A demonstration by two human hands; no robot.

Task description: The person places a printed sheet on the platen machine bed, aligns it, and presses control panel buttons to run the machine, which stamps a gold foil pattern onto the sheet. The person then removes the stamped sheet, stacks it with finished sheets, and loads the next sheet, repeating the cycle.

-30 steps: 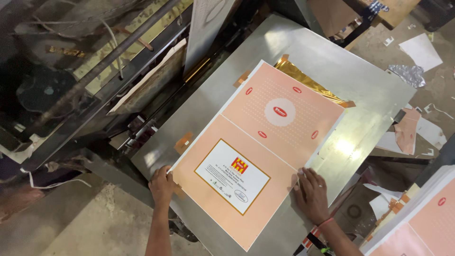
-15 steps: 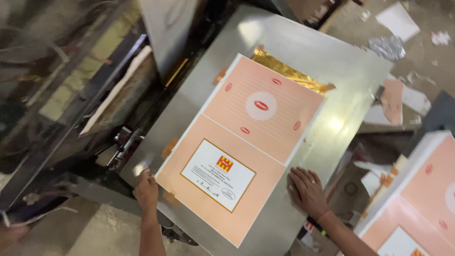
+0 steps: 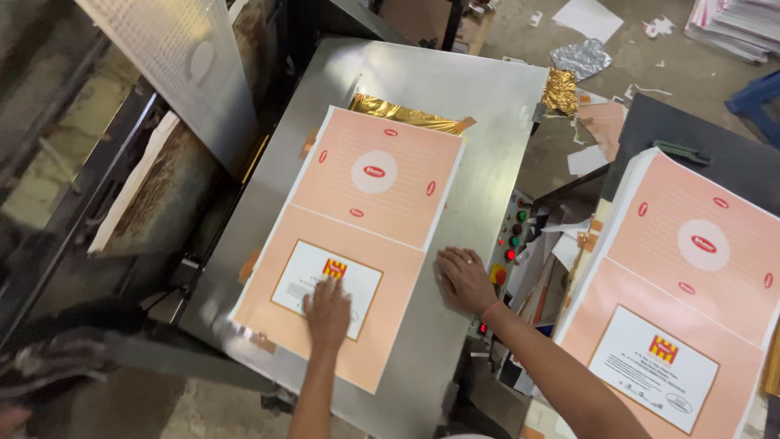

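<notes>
A peach-coloured printed sheet (image 3: 370, 211) with a white label panel and a red oval mark lies on a steel machine table (image 3: 487, 122). My left hand (image 3: 327, 311) presses flat on the white panel near the sheet's near end. Flat on the bare steel rests my right hand (image 3: 465, 279), its fingers at the sheet's right edge. Gold foil (image 3: 406, 114) sticks out from under the sheet's far edge.
A stack of the same peach sheets (image 3: 682, 301) sits at the right. A control panel with coloured buttons (image 3: 512, 236) is beside the table. Crumpled gold foil (image 3: 561, 89), paper scraps and silver foil litter the floor. The dark machine body (image 3: 122, 187) stands at the left.
My left hand has moved from the sheet's left corner onto the white label panel. My right hand stays by the right edge. The view has swung right, showing more of the stack.
</notes>
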